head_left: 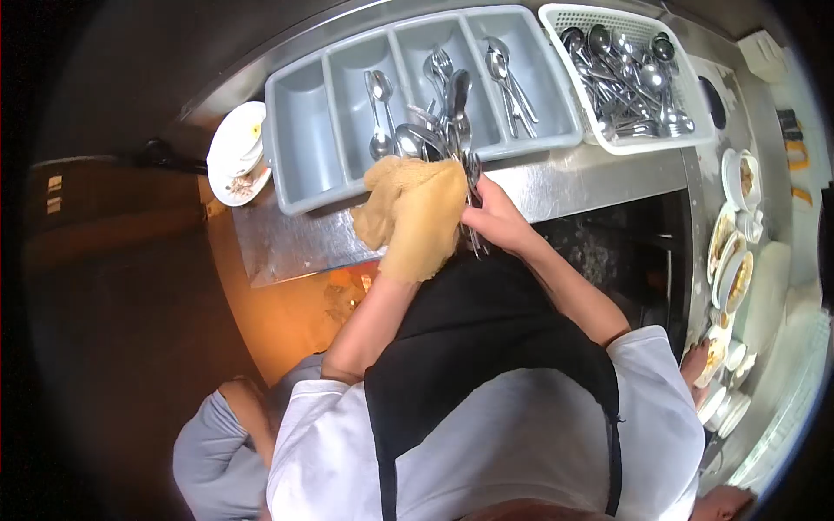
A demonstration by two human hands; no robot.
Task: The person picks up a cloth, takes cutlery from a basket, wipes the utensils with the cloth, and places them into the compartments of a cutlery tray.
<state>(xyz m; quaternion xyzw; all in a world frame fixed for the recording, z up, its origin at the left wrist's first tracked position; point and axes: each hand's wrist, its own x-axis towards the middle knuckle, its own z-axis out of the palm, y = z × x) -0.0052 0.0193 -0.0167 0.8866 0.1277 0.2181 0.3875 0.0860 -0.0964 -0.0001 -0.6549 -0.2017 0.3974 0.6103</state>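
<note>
A tan cloth [421, 204] covers my left hand, so its fingers are hidden; only the bare wrist [391, 300] shows below. The cloth is wrapped against a bunch of spoons and other cutlery [456, 113], whose heads stick up past it. My right hand [502, 217] is closed around the handles of this bunch, at the right edge of the cloth. Just beyond both hands lies a grey cutlery tray [300, 143] with long compartments. Spoons [380, 113] lie in its second compartment from the left, forks and spoons [441, 65] in the third, more spoons [512, 87] in the rightmost.
To the right of the tray stands a white perforated basket [560, 19] heaped with mixed cutlery [630, 87]. Stacked dirty plates [233, 178] sit at the left. Bowls and plates with food [734, 278] line the right counter. Another person's leg and arm [221, 443] are at lower left.
</note>
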